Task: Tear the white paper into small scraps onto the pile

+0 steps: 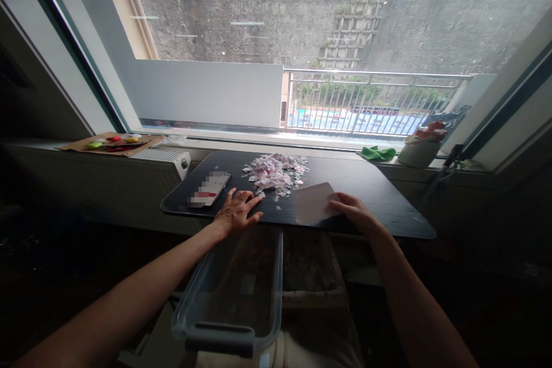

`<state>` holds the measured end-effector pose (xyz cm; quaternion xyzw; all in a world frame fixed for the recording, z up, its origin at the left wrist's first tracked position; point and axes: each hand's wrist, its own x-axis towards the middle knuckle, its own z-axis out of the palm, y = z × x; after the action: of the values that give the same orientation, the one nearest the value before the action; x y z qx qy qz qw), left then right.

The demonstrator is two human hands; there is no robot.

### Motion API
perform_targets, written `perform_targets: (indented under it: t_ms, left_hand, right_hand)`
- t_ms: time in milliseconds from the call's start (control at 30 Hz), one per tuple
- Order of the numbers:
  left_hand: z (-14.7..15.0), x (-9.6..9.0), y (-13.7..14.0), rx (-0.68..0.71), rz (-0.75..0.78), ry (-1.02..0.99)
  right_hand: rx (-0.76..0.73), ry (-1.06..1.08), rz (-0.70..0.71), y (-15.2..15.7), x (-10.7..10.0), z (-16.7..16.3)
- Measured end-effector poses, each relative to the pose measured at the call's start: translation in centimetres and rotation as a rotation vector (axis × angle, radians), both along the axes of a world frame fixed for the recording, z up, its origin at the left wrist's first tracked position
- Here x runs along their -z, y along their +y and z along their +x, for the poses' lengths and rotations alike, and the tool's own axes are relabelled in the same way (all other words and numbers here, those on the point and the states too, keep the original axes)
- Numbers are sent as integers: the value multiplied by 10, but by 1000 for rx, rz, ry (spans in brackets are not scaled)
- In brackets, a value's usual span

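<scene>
One card (314, 202) in right hand (352, 207), one scrap heap (277, 173) near left hand (237, 210)

We take this for a room in a home, though a small workroom is possible. A broad window (207, 8) lights it, and a white radiator (166, 156) sits below the sill (199, 146), where a green cloth (377, 153) lies crumpled. Past the glass we see a metal railing (371, 76), balcony-like. Our plain black table (371, 192), round-cornered and set by the window, looks like household furniture rather than a bench.
</scene>
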<state>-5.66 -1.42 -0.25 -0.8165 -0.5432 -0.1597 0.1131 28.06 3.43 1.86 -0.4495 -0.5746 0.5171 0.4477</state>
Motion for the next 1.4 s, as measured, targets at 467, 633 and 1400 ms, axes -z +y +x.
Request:
perform_targets:
  t_ms: [467,633,1400]
  left_hand:
    - [0,1,0,8,-26,3]
    - [1,0,0,5,-30,-2]
    - [3,0,1,-10,-45,9]
  right_hand:
    - [261,-56,172,-16,12,-31]
    - [280,-72,217,-27,16,-59]
    - [130,-49,162,-44,17,-77]
